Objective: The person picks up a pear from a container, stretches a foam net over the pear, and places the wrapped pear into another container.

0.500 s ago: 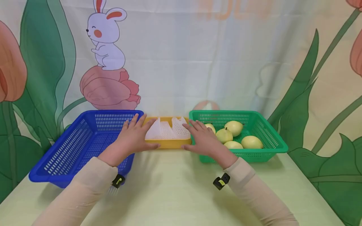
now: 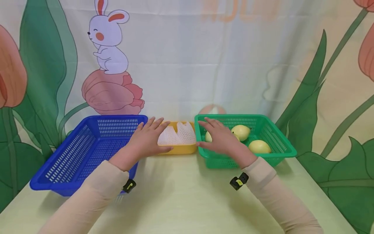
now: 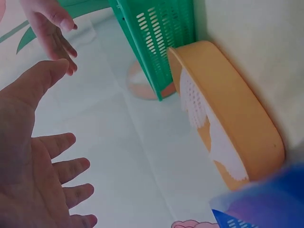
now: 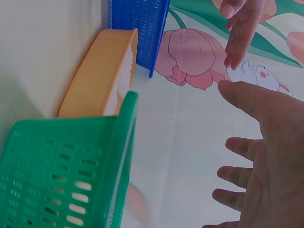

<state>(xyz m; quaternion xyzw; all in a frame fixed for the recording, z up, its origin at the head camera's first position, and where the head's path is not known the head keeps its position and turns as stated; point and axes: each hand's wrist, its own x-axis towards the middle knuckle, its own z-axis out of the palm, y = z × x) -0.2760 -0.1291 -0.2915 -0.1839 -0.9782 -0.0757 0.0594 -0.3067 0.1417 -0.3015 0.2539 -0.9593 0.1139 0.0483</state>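
My left hand (image 2: 146, 139) hovers between the blue basket (image 2: 43, 174) and the yellow tray (image 2: 178, 149), fingers spread, holding nothing. White foam net sleeves (image 2: 186, 133) stand in the tray; my left hand hides part of its left end. Over the left side of the green basket (image 2: 287, 152) is my right hand (image 2: 220, 138), fingers apart and grasping nothing. Several pale yellow-green pears (image 2: 259, 147) lie in that basket, some partly covered by the right hand. In the left wrist view the thumb and fingers of the left hand (image 3: 33, 156) are extended, away from the tray (image 3: 232, 95).
All three containers stand on a pale table (image 2: 181, 195), the blue basket at left, the green one at right, the tray between. Behind them hangs a printed curtain (image 2: 181, 65) with a rabbit and tulips. A black strap device (image 2: 239, 181) sits at each wrist.
Both hands have shifted to the right. The left now covers more of the tray's left end, and the right is further over the green basket and its pears. The containers look unmoved.
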